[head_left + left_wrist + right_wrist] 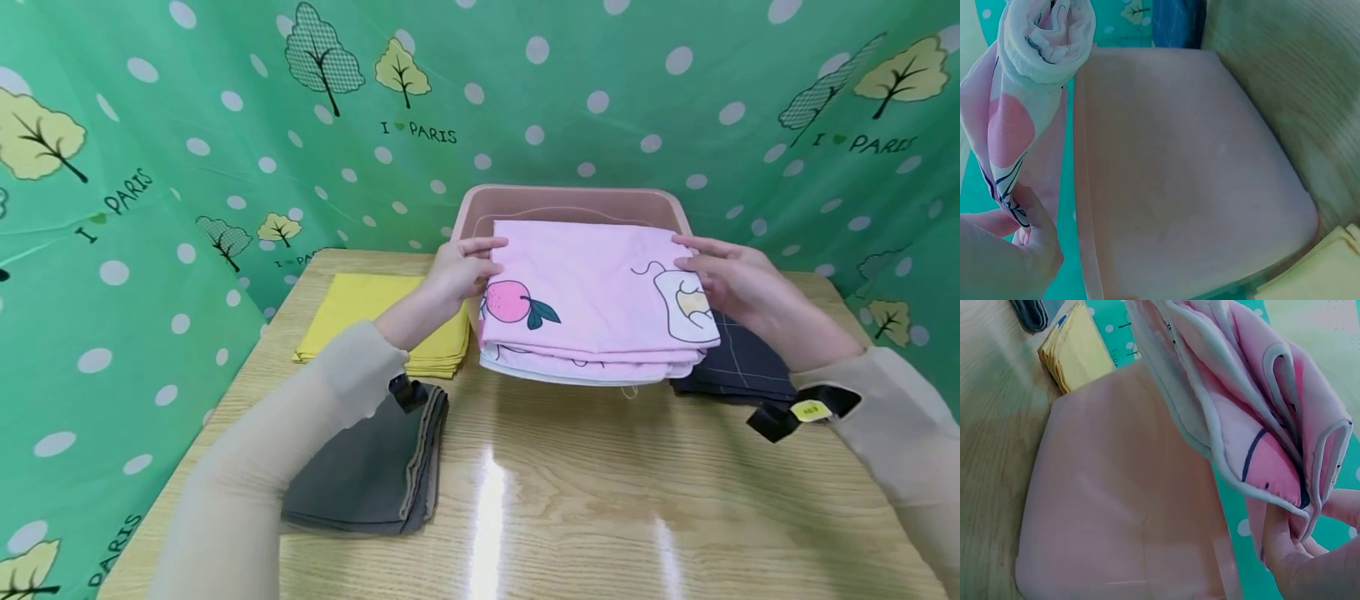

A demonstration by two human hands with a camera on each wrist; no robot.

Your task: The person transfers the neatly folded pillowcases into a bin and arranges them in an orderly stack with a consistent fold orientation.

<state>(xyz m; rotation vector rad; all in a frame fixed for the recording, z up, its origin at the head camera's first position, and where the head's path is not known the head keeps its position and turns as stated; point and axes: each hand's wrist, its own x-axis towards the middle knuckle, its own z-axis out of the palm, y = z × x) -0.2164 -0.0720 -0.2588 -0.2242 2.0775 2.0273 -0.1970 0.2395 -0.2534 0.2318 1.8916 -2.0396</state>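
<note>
A folded pink cloth (pixel 592 292) with fruit prints is held up in front of a pink plastic bin (pixel 573 198). My left hand (pixel 457 271) pinches the cloth's left edge between thumb and fingers. On the opposite side, my right hand (pixel 738 275) pinches its right edge. Several folded layers of the pink cloth (pixel 1260 406) show in the right wrist view, with piped edges. The left wrist view shows the cloth's rolled end (pixel 1047 44) beside the bin's outer wall (pixel 1185 175). In the head view the cloth hides most of the bin.
Left of the bin lies a folded yellow cloth (pixel 367 308), with a folded dark grey cloth (pixel 360 471) nearer the front. A folded navy cloth (pixel 738 362) lies at the right, partly behind my right arm. All rest on a wooden table (pixel 592 492) before a green printed curtain (pixel 570 108).
</note>
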